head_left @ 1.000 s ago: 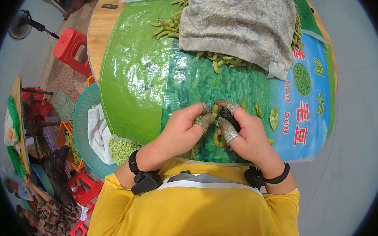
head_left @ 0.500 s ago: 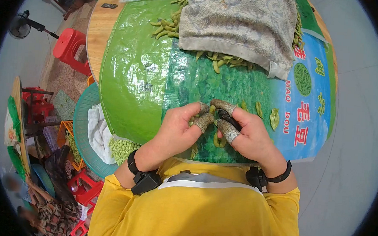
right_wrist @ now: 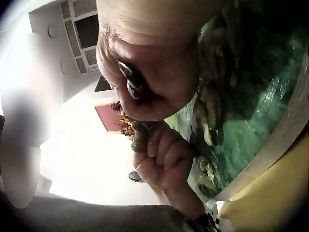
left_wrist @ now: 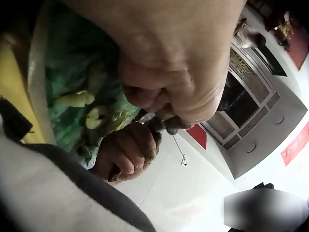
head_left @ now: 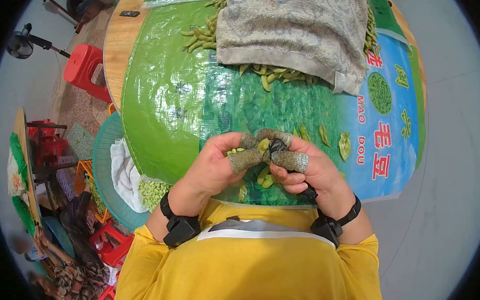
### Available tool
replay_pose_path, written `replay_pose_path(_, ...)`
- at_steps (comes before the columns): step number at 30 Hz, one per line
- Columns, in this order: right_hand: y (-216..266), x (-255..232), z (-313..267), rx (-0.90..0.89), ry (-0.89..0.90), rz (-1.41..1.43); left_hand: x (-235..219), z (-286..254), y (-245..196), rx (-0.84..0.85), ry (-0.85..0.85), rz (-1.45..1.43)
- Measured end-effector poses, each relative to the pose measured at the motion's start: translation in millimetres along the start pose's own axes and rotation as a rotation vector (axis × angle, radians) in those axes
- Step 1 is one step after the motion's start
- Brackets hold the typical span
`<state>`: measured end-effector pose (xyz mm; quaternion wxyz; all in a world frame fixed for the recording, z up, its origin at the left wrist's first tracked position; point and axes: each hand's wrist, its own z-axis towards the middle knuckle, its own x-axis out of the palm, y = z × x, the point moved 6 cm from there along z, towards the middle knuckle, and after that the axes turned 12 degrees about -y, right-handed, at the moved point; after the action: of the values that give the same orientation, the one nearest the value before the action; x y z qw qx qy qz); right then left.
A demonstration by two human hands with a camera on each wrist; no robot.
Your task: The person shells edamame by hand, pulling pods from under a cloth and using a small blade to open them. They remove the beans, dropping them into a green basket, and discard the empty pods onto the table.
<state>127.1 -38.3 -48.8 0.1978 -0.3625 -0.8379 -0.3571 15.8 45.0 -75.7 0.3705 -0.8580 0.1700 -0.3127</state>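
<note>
A round wooden surface (head_left: 115,45) carries a glossy green and blue printed plastic sheet (head_left: 166,102), and over the sheet's far edge lies a large grey terry towel (head_left: 292,28) with a heap of green soybean pods (head_left: 200,36) spilling out from under its left and near sides. Beyond the surface's left edge sits a teal plastic basket (head_left: 101,159) holding a white cloth (head_left: 124,171) and shelled pale green beans (head_left: 152,190). Above the near edge, the left hand (head_left: 214,167) and the right hand (head_left: 306,172) meet, both with fingers curled and wearing grey fabric fingertip covers (head_left: 291,161). Together they pinch a small green soybean pod (head_left: 263,145) between the covered fingertips; the right hand also seems to grip a small dark tool (head_left: 277,146), though the view is too cramped to be sure. A few loose pods (head_left: 265,177) lie on the sheet just under the hands.
</note>
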Motion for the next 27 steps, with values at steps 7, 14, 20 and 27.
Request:
replay_pose_path(7, 17.9, 19.9, -15.3, -0.516, -0.188, -0.593, 17.0, -3.7, -7.9, 0.045, 0.0, -0.012)
replay_pose_path(14, 16.7, 17.3, -10.2, -0.512, -0.188, -0.753, 16.8, -4.7, -23.4, 0.45, -0.1, 0.288)
replay_pose_path(20, 20.7, 14.0, -6.8, -0.558, -0.205, -0.634, 11.7, 0.0, -3.2, 0.152, -0.032, 0.028)
replay_pose_path(27, 7.4, 2.2, -2.0, -0.307, -0.163, -0.301, 14.3, 2.0, 1.7, 0.008, -0.019, -0.171)
